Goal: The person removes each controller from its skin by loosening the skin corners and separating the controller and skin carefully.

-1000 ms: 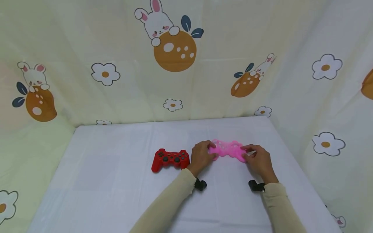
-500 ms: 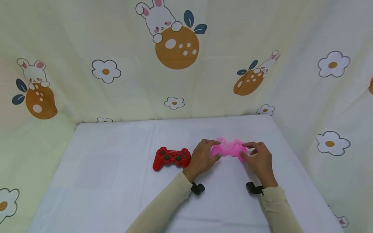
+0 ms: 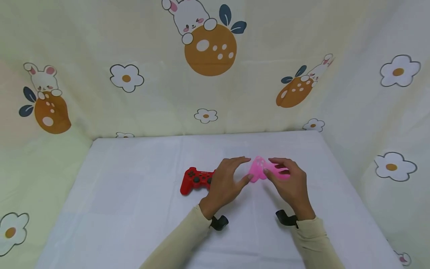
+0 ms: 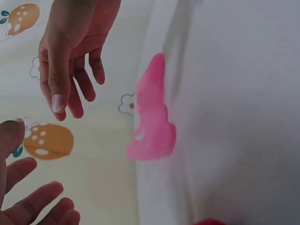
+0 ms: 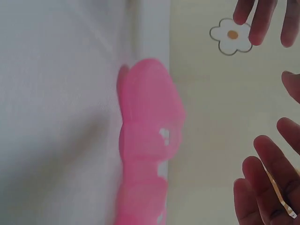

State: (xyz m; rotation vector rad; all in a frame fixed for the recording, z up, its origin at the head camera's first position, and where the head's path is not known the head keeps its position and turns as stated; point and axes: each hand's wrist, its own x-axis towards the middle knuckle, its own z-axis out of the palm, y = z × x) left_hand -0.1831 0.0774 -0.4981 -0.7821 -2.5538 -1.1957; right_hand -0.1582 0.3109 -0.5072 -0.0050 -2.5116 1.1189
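Note:
A pink silicone controller cover [image 3: 258,170] with button holes lies on the white table, its right part overlapped by my right hand [image 3: 291,185]. Fingers of that hand are relaxed and spread, and nothing is held in them. Just left of the cover is my left hand [image 3: 223,183], thumb and fingers apart and holding nothing. Behind it, a red game controller [image 3: 193,180] lies partly hidden. In the left wrist view the cover [image 4: 152,112] rests apart from both hands. The right wrist view shows the cover [image 5: 147,117] close up, away from the fingers [image 5: 267,187].
A white cloth spreads over the table [image 3: 127,201]. Behind and beside it hangs a pale curtain [image 3: 161,97] printed with rabbits, oranges and flowers. Black wrist cameras sit on both wrists, the left one [image 3: 220,223] and the right one [image 3: 285,218].
Both hands gripped the pink cover's ends earlier and have now let go. The left hand has drawn back leftward, further over the red controller; the cover stays on the table.

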